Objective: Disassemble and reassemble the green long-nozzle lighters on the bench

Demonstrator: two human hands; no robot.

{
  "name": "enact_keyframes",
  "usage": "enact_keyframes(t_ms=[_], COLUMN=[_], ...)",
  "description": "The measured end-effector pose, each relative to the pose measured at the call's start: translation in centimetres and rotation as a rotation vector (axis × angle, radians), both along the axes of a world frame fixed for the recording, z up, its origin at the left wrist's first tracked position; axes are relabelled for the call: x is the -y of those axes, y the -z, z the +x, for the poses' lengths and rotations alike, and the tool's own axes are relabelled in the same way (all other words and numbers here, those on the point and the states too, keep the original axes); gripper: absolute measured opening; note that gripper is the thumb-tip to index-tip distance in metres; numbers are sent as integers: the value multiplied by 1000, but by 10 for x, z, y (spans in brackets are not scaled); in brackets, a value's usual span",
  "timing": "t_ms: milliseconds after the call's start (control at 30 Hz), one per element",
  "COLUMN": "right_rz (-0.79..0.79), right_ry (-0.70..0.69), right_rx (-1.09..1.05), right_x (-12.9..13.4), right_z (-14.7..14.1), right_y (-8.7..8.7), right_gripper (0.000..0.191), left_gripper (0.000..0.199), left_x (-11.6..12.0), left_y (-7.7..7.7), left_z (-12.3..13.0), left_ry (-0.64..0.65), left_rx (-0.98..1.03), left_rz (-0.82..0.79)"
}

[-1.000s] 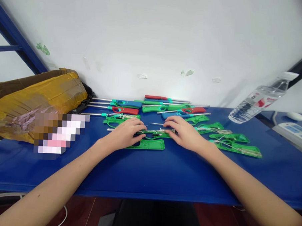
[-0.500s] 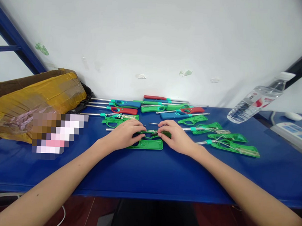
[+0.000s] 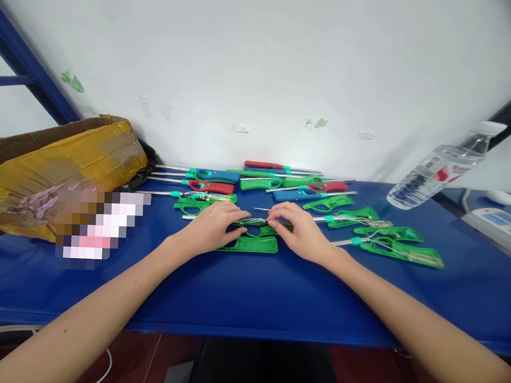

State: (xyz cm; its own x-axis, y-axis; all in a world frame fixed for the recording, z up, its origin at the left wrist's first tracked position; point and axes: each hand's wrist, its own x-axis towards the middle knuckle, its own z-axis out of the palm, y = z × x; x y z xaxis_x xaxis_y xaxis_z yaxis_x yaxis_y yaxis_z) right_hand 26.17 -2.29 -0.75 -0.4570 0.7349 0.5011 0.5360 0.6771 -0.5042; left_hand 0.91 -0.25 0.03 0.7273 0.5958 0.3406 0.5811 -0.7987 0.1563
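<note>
Both hands meet over an opened green gas lighter [image 3: 257, 230] at the middle of the table, its trigger opening and thin wires showing between them. My left hand [image 3: 218, 228] grips its left part, with a metal tube sticking out beyond the hand. The thumb and fingers of my right hand [image 3: 294, 230] close on its right part, near the wires; the exact contact is hidden. Just in front lies a separate green half shell [image 3: 257, 244], hollow side up. A thin metal rod [image 3: 261, 209] lies behind the fingers.
Assembled lighters, among them a red one [image 3: 213, 187], lie along the back. Opened green lighters [image 3: 401, 250] with wires are at the right. A taped cardboard box [image 3: 66, 160] stands left. A water bottle [image 3: 436, 168] and power strip [image 3: 497, 224] are at the right.
The lighter between my hands has tilted slightly, and its wires show more. The fingers of my right hand have shifted a little. The whole view has moved slightly.
</note>
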Motion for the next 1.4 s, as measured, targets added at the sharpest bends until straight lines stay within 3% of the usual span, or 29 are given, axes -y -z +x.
enact_keyframes(t_ms=[567,900,1100,1400], right_rz=[-23,114,144,182], right_ry=[78,4,38,-38], right_rx=[-114,62,73,221], right_x=[-1,6,1,-4], right_z=[-7,-5,0,11], right_y=[-3,-1,2,-5], right_gripper=[12,16,17,17], left_gripper=[19,19,20,14], left_x=[-1,1,0,-7], left_y=[3,2,3,-1], left_z=[3,5,4,-5], left_ry=[18,-18,3,-16], left_rx=[83,89,86,68], left_rz=[-5,-39,-22,8])
